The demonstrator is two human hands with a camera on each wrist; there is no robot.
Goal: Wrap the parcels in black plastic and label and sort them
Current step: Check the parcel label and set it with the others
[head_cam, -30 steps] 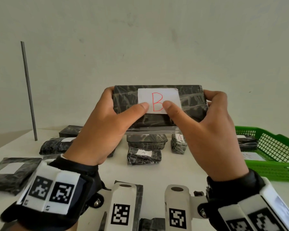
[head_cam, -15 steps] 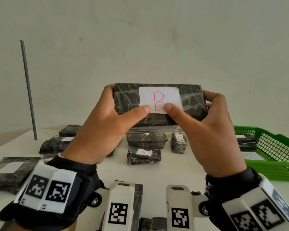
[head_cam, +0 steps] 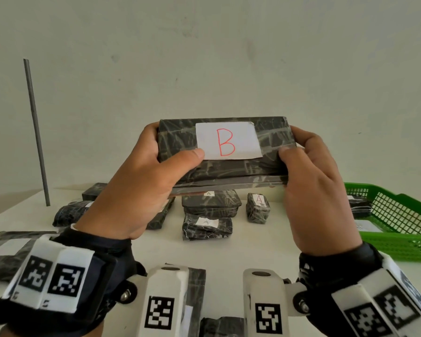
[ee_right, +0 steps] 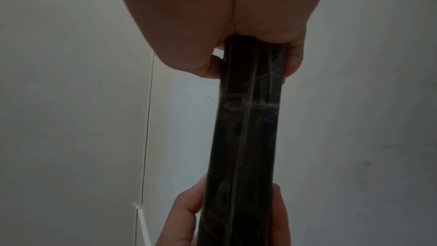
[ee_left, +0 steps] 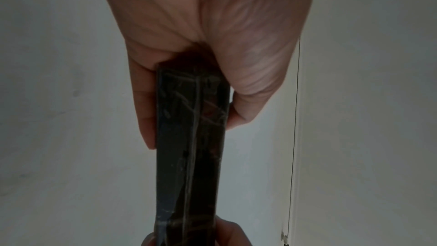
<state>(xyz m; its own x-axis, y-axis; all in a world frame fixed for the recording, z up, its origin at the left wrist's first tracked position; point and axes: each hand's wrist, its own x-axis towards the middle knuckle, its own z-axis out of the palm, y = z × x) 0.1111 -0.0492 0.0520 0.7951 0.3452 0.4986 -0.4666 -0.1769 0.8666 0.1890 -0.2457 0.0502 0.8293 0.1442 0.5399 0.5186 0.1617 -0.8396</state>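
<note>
I hold a flat parcel [head_cam: 219, 170] wrapped in black plastic up in front of me, above the table. A white label [head_cam: 229, 140] with a red B sits on its front face. My left hand [head_cam: 141, 183] grips the parcel's left end, thumb on the front beside the label's lower left corner. My right hand [head_cam: 314, 181] grips the right end, thumb on the front past the label's right edge. The wrist views show the parcel's narrow edge [ee_left: 191, 147] [ee_right: 246, 137] between thumb and fingers of each hand.
Several small black parcels labelled A [head_cam: 258, 207] lie on the white table [head_cam: 253, 244] behind. More black parcels [head_cam: 68, 212] lie at the left. A green basket [head_cam: 396, 229] with parcels stands at the right. A thin grey rod [head_cam: 35, 132] stands at the back left.
Both thumbs have slid outward off the middle of the B label, the left to its lower left corner and the right past its right edge. The parcel stays held up.
</note>
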